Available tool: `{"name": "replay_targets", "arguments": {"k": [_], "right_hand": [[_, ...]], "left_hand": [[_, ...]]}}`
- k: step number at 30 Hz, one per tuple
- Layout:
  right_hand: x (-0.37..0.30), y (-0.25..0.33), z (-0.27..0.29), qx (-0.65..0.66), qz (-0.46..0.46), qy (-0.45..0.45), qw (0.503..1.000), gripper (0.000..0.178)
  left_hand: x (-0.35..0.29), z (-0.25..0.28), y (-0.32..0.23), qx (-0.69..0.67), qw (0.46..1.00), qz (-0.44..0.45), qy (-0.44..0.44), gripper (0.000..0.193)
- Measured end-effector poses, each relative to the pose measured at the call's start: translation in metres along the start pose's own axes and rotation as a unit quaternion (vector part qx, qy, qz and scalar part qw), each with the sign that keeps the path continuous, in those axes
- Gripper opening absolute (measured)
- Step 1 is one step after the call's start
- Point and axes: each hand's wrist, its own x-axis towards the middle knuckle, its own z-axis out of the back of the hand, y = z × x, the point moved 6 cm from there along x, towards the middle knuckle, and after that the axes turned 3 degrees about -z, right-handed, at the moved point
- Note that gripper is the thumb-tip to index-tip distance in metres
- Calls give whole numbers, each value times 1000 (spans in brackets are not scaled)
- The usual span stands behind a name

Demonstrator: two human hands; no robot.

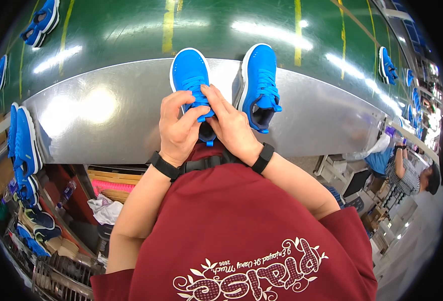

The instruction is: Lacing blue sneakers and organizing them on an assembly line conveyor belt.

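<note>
Blue sneaker (pixel 190 70) at near edge of steel ledge (pixel 101 115), left hand (pixel 179 129) and right hand (pixel 231 125) fingers pinched on its laces (pixel 197 96), second sneaker (pixel 261 85) just beside, bare steel either side.

Two shoes sat side by side on the counter (pixel 106 120): the near shoe (pixel 190 75) under both hands, its mate (pixel 260 83) at 3 o'clock; a conveyor belt (pixel 131 35) ran behind at 12.
</note>
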Motion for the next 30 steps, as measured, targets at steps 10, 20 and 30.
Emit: {"name": "replay_targets", "arguments": {"k": [10,20,30], "right_hand": [[-10,23,47,19,28,-25,999,37],[-53,21,72,-222,1,38,974,50],[-50,7,71,-228,-10,3,974,58]], "left_hand": [[-13,17,25,-16,984,174,18,85],[-39,-15,31,-225,902,337,149,87],[-7,-49,26,-189,920,297,173,80]]}}
